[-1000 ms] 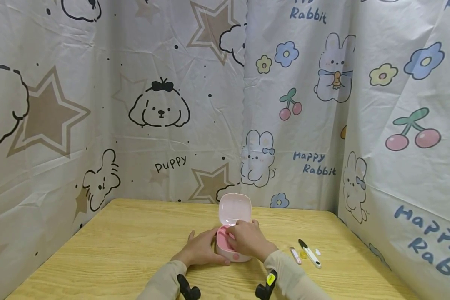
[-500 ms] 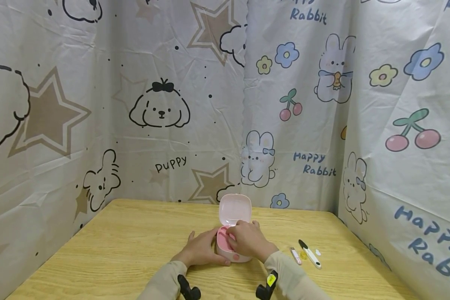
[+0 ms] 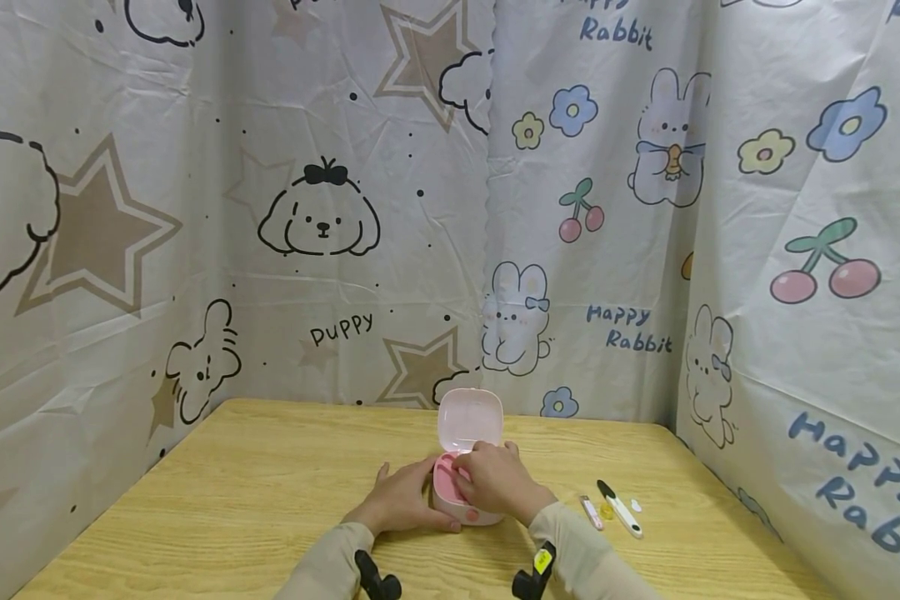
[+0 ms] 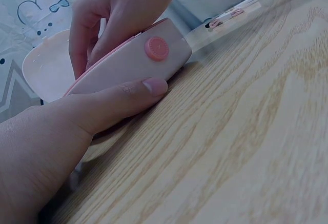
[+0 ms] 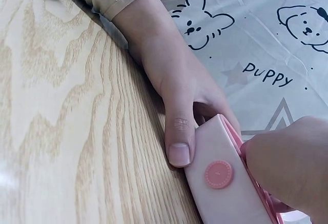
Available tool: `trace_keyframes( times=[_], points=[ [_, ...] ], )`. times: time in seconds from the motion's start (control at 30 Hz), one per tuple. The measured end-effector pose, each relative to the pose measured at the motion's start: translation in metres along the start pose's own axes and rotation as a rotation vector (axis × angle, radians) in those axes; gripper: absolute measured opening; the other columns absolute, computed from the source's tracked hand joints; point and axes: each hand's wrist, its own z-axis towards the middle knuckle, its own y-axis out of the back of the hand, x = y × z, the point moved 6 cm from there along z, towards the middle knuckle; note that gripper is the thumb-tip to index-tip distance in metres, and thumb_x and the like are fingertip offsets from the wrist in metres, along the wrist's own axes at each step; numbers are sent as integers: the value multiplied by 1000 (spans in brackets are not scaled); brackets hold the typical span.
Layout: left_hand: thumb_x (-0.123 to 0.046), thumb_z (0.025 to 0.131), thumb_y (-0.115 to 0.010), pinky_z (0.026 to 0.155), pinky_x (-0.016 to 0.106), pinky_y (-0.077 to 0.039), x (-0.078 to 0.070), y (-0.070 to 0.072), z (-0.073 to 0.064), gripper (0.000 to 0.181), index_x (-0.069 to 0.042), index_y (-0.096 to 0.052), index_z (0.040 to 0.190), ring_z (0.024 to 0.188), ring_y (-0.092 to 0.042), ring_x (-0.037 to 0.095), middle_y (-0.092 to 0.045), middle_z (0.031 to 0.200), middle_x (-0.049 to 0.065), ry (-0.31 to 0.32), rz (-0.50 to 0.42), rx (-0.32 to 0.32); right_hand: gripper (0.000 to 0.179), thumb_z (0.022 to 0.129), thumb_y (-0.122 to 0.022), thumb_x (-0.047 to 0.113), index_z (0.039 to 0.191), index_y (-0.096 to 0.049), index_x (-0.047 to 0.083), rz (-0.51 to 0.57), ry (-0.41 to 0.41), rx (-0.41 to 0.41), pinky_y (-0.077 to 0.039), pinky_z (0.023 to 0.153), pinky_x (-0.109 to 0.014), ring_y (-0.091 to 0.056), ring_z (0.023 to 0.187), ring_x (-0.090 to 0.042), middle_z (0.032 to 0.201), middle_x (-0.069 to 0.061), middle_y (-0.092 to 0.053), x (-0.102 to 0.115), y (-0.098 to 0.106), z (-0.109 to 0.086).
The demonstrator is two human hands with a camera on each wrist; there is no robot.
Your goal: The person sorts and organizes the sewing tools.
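A small pale-pink box [image 3: 444, 502] with a rounded pink front button [image 4: 157, 48] stands on the table, its lid [image 3: 470, 418] raised at the back. My left hand [image 3: 399, 498] grips the box from the left; in the left wrist view its thumb lies along the front wall below the button. My right hand [image 3: 498, 477] reaches over from the right, fingers bent down into the pink inner tray [image 3: 445, 477]. In the right wrist view the right hand [image 5: 294, 165] covers much of the opening. Whether its fingertips pinch anything inside is hidden.
Right of the box lie a small pink-and-white nail clipper [image 3: 592, 512], a small yellow piece [image 3: 607, 509], a slim white tool with a black end [image 3: 621, 509] and a tiny white piece [image 3: 636, 504]. A printed curtain [image 3: 330, 292] hangs around the wooden table [image 3: 270, 467].
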Motion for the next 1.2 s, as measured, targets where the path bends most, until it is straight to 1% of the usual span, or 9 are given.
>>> trace_keyframes(
  times=[0.13, 0.3, 0.43, 0.57, 0.77, 0.97, 1.2],
  points=[
    [-75, 66, -83, 108, 82, -7, 0, -1, -1, 113, -23, -43, 158, 138, -50, 25, -56, 149, -3, 2, 7, 0, 17, 97, -71, 32, 106, -80, 21, 4, -2, 0, -44, 72, -45, -62, 82, -15, 86, 5, -68, -1, 0, -1],
    [-76, 65, -83, 107, 82, -8, 2, -2, 0, 113, -23, -44, 158, 137, -51, 26, -56, 149, -3, -2, 12, -7, 18, 97, -71, 35, 104, -80, 22, 15, -4, -10, -44, 74, -49, -61, 81, -14, 83, 7, -65, -3, 4, -4],
    [-79, 64, -81, 106, 83, -9, 5, -3, 1, 115, -24, -44, 158, 137, -51, 25, -56, 149, -4, -7, 19, -13, 18, 98, -71, 35, 104, -79, 20, 23, 2, -21, -45, 78, -55, -61, 81, -14, 83, 7, -65, -3, 9, -6],
    [-80, 63, -81, 106, 83, -8, 5, -3, 1, 115, -25, -44, 157, 137, -50, 25, -56, 149, -4, -11, 17, -13, 20, 98, -70, 35, 106, -79, 18, 24, 4, -29, -46, 83, -61, -65, 86, -18, 90, 3, -70, -5, 11, -7],
    [-80, 63, -81, 107, 82, -7, 5, -3, 0, 115, -25, -43, 158, 137, -50, 25, -55, 150, -4, -18, 9, -11, 22, 97, -70, 34, 112, -79, 19, 37, -29, -18, -44, 89, -65, -68, 94, -22, 101, 0, -74, -12, 14, -8],
    [-78, 64, -82, 107, 82, -6, 4, -3, 1, 114, -25, -44, 157, 138, -50, 25, -55, 150, -4, -17, 0, -12, 23, 98, -71, 37, 112, -78, 21, 46, -53, -10, -44, 89, -61, -67, 93, -20, 101, 1, -74, -22, 16, -9],
    [-78, 64, -82, 108, 82, -6, 3, -2, 1, 115, -25, -43, 158, 138, -49, 25, -55, 150, -4, -10, 4, -13, 26, 98, -70, 38, 114, -77, 19, 35, -113, -4, -42, 94, -67, -68, 97, -23, 102, -1, -74, -35, 21, -13]
  ],
)
